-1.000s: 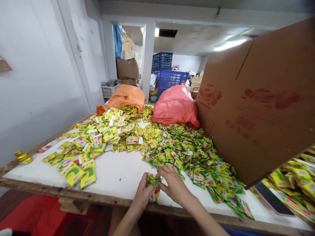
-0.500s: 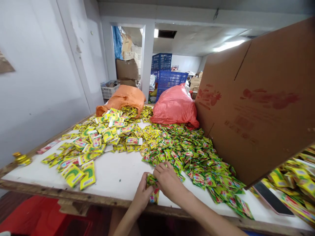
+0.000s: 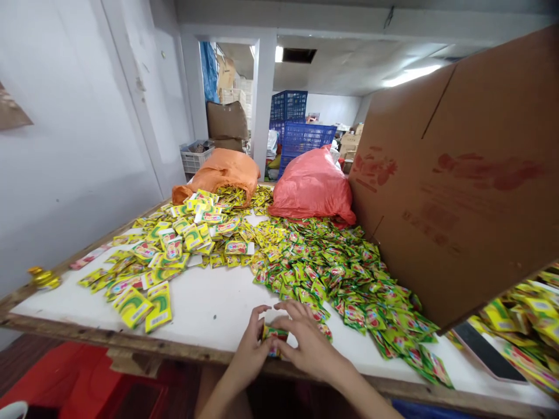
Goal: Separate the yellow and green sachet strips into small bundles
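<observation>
Now drawn back to the near edge of the white wooden-rimmed bench (image 3: 209,308), lower centre of frame, off the heap. Left hand (image 3: 251,349) and right hand (image 3: 308,343), both curled around one small stack of green-and-yellow foil sachets (image 3: 274,337). Gathered, seemingly being squared up. Two hands, one stack; two sacks, orange (image 3: 222,171) and red (image 3: 312,186); one brown cardboard box (image 3: 471,180); loose sachets (image 3: 340,279) beyond counting.

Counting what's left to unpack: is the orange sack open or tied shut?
Open. The orange sack lies on its side on the table, and yellow packets spill from its mouth.
</observation>
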### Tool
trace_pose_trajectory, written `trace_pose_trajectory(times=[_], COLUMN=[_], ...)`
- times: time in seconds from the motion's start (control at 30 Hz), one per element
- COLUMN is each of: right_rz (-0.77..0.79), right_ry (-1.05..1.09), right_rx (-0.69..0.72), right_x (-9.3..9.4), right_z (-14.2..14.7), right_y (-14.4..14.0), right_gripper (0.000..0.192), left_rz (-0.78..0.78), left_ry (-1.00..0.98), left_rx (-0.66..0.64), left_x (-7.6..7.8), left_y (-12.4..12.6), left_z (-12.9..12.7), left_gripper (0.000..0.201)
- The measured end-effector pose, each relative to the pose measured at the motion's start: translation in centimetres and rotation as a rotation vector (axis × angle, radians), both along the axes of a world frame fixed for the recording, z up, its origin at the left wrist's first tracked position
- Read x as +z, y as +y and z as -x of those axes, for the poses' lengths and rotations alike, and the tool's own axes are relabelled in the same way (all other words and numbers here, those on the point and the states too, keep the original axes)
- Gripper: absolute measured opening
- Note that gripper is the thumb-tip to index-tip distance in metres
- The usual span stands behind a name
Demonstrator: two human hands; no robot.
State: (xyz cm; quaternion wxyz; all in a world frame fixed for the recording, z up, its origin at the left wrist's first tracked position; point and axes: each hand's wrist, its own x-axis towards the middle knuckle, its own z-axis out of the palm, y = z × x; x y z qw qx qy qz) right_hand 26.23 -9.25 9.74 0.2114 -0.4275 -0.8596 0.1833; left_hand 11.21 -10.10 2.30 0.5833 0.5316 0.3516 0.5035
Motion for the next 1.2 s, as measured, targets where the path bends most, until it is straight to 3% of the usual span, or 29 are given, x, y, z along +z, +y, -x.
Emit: trace_pose_trajectory(times=[0.13,0.33,0.43,0.57,0.67,0.83,1.0,1.2], right_rz=[0.065,0.147,0.154,0.115,0.077,0.051,0.032,0.020], right_ry=[0.076,0.592,0.661,0.563,0.539,0.672,0.620,0.633], right_rx=[0.022,-0.167,-0.220,-0.158,-0.120,-0.268,-0.160,-0.243], right_x=[-0.9,-6.5,-8.0,-6.7,-5.8,-6.6,-6.5,-6.3], right_z=[0.2,-0.4,-0.3,0.3,0.8,1.2,0.8,1.2], right_y=[0.1,0.1,0.1,0.2,0.5,1.0,0.5,-0.4], right_gripper=[0.015,0.026,0.021,0.019,0.022,0.031,0.019,0.019], left_rz=[0.009,-0.021,-0.048,-0.084,-0.102,-0.061,-0.123,-0.108], left_ry=[0.034,0.009,0.100,0.251,0.269,0.052,0.198,0.231], left_rx=[0.040,0.197,0.258,0.144,0.169,0.222,0.207,0.291], left_x=[0.0,-0.4,-0.4,0.3,0.6,0.5,1.2,0.7], left_y=[0.2,0.0,-0.2,0.1,0.6,1.1,0.6,0.3], left_z=[0.1,-0.3,0.1,0.9,1.0,0.8,1.1,0.8], left_gripper=[0.047,0.055,0.038,0.014,0.013,0.035,0.016,0.016])
